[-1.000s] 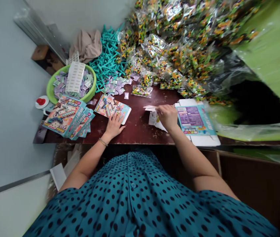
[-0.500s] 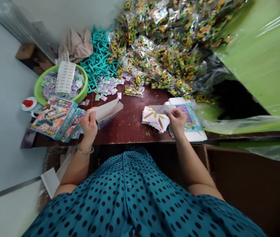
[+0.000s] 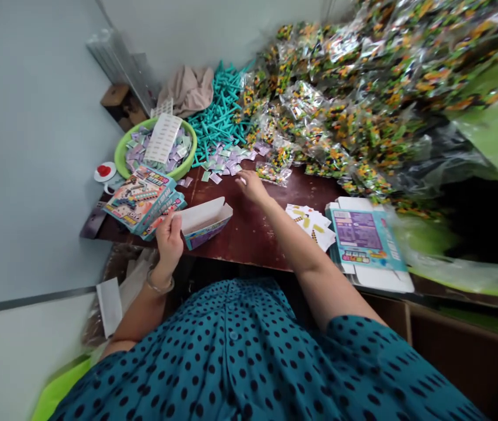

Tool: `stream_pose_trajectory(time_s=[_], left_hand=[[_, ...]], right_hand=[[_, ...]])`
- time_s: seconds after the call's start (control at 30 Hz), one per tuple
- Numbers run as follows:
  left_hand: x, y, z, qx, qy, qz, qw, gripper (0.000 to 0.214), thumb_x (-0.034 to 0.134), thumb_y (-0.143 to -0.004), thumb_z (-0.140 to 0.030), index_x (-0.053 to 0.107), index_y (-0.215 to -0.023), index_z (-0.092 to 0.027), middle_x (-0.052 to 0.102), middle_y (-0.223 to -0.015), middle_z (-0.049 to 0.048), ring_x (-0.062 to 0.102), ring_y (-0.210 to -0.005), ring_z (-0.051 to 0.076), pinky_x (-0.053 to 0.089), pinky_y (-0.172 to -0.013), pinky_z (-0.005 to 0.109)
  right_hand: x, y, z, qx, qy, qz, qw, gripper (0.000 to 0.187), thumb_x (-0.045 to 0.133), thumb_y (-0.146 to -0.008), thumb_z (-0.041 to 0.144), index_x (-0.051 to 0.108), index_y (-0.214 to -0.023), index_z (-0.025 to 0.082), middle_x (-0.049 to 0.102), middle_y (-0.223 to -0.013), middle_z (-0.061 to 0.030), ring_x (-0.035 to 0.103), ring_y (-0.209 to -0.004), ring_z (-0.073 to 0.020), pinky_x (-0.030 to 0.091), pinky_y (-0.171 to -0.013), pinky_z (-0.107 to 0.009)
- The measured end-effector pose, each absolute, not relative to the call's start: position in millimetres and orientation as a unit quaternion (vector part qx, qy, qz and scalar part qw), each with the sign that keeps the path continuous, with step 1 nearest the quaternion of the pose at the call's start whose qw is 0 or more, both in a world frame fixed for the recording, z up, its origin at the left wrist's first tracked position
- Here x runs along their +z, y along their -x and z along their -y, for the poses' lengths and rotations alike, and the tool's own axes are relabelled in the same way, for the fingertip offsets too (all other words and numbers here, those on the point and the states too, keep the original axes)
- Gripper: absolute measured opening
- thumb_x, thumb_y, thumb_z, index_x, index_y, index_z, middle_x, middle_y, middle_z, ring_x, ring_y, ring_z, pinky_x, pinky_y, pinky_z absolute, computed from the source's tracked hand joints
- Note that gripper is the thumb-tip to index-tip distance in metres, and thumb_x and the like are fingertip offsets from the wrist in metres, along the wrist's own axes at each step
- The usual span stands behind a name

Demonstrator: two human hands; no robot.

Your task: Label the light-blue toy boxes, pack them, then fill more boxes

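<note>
My left hand (image 3: 168,235) grips the near end of an opened cardboard toy box (image 3: 205,221), which rests on its side at the front of the dark red table (image 3: 253,240). My right hand (image 3: 252,186) reaches out across the table to the loose purple and green sachets (image 3: 222,164), fingers curled down onto them; what they pinch is hidden. A clear bag of small colourful parts (image 3: 274,173) lies just right of that hand. A fanned pile of white leaflets (image 3: 312,221) lies under my right forearm's far side.
A stack of flat printed boxes (image 3: 143,200) sits left of the open box, and more flat boxes (image 3: 365,240) lie at the right. A green basin (image 3: 157,147) of sachets, teal plastic sticks (image 3: 219,116) and a big heap of filled bags (image 3: 354,99) fill the back.
My right hand left the leaflets and swung forward and left to the loose sachets. The left hand has set the opened box down at the table's front and keeps hold of it.
</note>
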State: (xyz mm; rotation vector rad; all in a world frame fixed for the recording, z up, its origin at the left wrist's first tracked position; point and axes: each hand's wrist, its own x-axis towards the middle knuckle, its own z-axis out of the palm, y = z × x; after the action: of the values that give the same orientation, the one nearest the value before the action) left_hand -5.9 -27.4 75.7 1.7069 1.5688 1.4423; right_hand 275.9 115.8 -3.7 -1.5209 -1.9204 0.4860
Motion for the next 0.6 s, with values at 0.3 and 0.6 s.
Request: stream_pose_trajectory(time_s=[0.3,0.6], left_hand=[[76.0,6.5,32.5,0.517,-0.638,-0.552,0.147,0.045,0.046,-0.107,-0.052,0.077,-0.104,-0.019,0.078,-0.098,0.0077,0.071,-0.092,0.021,0.054,-0.086,0.032],[71.0,-35.2,29.5,0.456,-0.739,-0.453,0.201,0.041,0.041,-0.11,-0.041,0.075,-0.107,-0.019,0.079,-0.107,0.0084,0.073,-0.102,0.019,0.056,-0.093,0.031]], right_hand=[[-91.7,-266.2,63.1,0.187,0.43,0.861,0.196,0.076,0.064,-0.098,0.056,0.051,-0.155,0.006,0.047,-0.162,-0.0222,0.037,-0.156,-0.038,0.034,-0.128,-0.058],[-56.7,-330.9,148.1,0.254,0.403,0.778,0.408,0.036,0.043,-0.108,0.024,0.079,-0.111,0.026,0.079,-0.109,-0.0092,0.074,-0.102,-0.0209,0.063,-0.088,-0.038]])
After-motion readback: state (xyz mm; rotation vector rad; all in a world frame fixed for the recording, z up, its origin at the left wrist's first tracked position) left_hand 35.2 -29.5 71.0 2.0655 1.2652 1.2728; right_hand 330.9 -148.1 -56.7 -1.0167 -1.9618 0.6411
